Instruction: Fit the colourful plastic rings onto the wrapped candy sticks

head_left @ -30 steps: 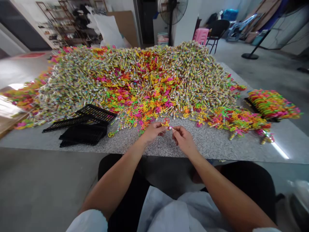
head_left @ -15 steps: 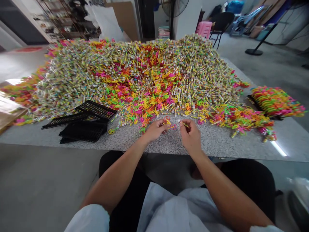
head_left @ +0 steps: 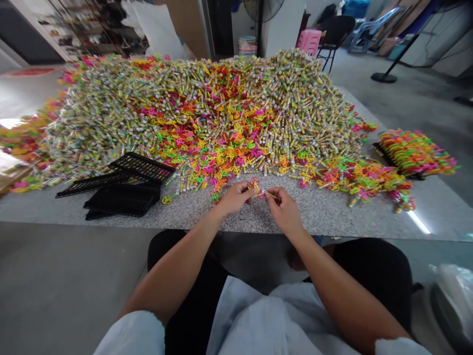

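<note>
Over the front of the speckled grey table [head_left: 251,221], my left hand [head_left: 235,198] pinches a few brightly coloured plastic pieces [head_left: 254,183], red, yellow and pink, with thin looped outlines. My right hand [head_left: 285,209] has its thumb and fingers closed on a slim yellowish tube [head_left: 273,195] with a pale end. That end meets the plastic pieces between my hands; whether it is joined to them is too small to tell. Just beyond lies a large heap of similar tubes [head_left: 306,106], with bright plastic pieces [head_left: 221,158] mixed in.
Several black slotted trays [head_left: 123,199] lie stacked askew to the left. On the right stands another black tray [head_left: 417,175] filled with rows of bright pieces, beside a loose pile [head_left: 364,177] of them. Farther back are a pink stool [head_left: 309,41] and a standing fan [head_left: 263,9].
My right hand has moved left, bringing the tube's end against the pieces in my left hand. My left hand has barely moved. The whole view has shifted slightly.
</note>
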`<state>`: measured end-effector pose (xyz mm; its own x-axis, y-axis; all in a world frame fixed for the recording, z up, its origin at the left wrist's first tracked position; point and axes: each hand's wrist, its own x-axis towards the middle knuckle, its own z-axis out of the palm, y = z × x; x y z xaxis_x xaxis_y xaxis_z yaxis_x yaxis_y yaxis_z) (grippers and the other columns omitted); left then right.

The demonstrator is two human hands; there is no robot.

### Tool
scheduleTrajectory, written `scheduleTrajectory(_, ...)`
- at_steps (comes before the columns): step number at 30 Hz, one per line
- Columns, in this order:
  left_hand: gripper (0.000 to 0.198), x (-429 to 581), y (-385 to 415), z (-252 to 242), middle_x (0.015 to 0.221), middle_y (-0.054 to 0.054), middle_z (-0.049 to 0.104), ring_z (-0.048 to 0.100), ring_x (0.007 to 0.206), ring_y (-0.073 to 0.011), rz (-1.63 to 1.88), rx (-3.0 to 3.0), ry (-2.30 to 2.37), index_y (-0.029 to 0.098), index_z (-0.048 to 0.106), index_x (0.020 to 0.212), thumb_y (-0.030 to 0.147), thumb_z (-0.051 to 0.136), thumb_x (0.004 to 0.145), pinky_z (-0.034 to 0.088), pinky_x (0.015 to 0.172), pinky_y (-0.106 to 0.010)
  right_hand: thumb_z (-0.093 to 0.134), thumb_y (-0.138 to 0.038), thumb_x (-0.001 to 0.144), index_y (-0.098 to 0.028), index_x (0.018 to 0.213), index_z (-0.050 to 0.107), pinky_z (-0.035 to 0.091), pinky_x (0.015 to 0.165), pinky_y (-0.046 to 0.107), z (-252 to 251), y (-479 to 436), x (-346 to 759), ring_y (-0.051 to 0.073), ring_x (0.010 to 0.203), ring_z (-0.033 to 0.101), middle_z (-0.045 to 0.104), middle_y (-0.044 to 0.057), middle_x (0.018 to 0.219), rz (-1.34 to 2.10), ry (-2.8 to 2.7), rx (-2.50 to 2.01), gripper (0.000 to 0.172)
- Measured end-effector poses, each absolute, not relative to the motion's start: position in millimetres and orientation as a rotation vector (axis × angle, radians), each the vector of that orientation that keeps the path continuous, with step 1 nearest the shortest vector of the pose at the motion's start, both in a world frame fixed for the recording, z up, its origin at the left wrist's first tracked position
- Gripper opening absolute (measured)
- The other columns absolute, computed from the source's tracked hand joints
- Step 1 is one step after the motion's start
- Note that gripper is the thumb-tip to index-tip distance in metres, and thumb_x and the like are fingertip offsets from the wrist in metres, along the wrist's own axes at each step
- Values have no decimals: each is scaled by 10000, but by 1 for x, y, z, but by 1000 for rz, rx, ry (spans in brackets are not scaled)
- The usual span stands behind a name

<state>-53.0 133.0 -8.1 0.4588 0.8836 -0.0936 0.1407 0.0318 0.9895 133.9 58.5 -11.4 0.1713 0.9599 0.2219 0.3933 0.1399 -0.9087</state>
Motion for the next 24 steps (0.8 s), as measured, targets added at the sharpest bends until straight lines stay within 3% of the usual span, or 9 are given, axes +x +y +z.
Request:
scheduleTrajectory(13, 308, -51, 132, -10, 618, 36, 531, 517, 554, -106, 584, 1282, 1012, 191, 656, 773, 478, 765, 758, 471, 555, -241, 558, -417, 944, -234, 1055, 653, 528, 798, 363, -26, 56, 137, 224, 841, 683, 734, 57, 988, 796, -1446, -1405, 234)
scheduleTrajectory(24, 294, -51, 132, -12, 590, 35, 534, 518, 520, -108, 580, 1399, 987, 197, 673, 756, 484, 728, 788, 434, 533, -238, 615, -487, 914, -226, 1031, 685, 473, 618, 307, -24, 63, 152, 200, 714, 632, 699, 34, 828, 976, -1402, -1398, 295)
